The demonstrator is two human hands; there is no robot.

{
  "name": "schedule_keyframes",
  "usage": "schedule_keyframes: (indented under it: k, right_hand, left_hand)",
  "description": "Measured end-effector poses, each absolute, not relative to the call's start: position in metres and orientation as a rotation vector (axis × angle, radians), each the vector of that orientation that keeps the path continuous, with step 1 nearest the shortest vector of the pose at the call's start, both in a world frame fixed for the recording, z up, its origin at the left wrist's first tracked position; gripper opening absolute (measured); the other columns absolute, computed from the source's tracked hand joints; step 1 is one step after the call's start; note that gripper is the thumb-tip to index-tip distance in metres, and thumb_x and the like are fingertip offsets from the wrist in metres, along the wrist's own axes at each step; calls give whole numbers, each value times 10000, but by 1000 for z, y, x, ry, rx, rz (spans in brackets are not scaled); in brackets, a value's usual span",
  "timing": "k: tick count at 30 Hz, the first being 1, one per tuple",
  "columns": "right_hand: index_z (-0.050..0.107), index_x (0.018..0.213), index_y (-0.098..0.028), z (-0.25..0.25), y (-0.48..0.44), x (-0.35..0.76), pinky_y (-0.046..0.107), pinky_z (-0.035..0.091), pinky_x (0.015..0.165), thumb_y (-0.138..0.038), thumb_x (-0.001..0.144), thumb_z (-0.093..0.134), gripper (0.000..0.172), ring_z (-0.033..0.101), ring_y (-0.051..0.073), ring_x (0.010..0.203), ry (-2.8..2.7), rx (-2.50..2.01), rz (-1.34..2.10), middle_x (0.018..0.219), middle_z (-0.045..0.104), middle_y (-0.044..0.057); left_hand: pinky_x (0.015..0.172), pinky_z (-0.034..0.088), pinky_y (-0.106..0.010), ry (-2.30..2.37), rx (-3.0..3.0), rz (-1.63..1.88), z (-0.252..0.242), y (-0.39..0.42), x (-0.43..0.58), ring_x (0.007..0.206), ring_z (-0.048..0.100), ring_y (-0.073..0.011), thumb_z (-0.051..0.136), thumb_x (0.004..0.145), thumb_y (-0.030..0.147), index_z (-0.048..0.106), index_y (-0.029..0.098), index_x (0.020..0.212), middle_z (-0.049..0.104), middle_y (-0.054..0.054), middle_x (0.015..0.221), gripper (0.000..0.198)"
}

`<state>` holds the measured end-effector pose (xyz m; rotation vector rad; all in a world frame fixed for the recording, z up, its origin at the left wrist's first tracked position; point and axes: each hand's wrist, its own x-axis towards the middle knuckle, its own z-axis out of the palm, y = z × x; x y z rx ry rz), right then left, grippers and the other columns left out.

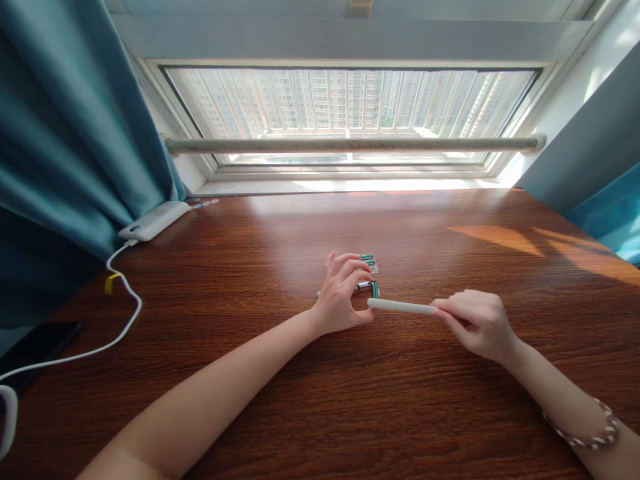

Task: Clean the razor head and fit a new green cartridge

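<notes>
My right hand (475, 323) pinches one end of a slim white rod (403, 307), rounded at its tip, and holds it nearly level above the table. The rod's far end is beside the thumb of my left hand (343, 293). My left hand is open, with fingers and thumb apart. Under its fingers lies a razor (375, 289) with a green and black head; most of its handle is hidden by the hand. Just behind, partly covered by my fingertips, is a small clear tray of green blade cartridges (369, 260).
The brown wooden table (280, 413) reaches to a window with a horizontal rail (350, 145). At the left, a white power bank (155, 221) with a white cable (139, 303) lies by the blue curtain (65, 120). A dark phone-like slab (45, 343) is at the left edge.
</notes>
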<state>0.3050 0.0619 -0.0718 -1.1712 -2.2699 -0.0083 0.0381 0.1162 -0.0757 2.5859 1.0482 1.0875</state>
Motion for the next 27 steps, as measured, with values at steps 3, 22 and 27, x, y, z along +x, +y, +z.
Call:
schedule_keyframes:
  k: [3,22,27]
  right_hand:
    - [665,800,-190,-73,62,304,240,358,563,-235,798,555,119,516,105,510,-2219,-1236,-83,591,613,-1]
    - [653,835,-171,-60,49,298,215,276,394,-332,852,456,255,339,81,378,-1777,-1447,280,434,395,-48]
    - [646,802,-166,-65,52,294,200,308,426,-305,800,545,172,364,70,396,-2017,-1274,271,460,455,-46]
  left_hand:
    - [1044,76,-487,1006,2602,1108,-75,116,38,1133,401,-245,617,623,371,536,206,929,578,-60,1039,357]
    - [881,365,-380,551,615,741,-56,80,61,1030,495,-226,403,803,460,597,134,869,556,-109,1063,385]
    - [842,367,-375,397,266,558,-70,78,65,948,522,-232,393,798,474,607,68,787,581,-126,943,459]
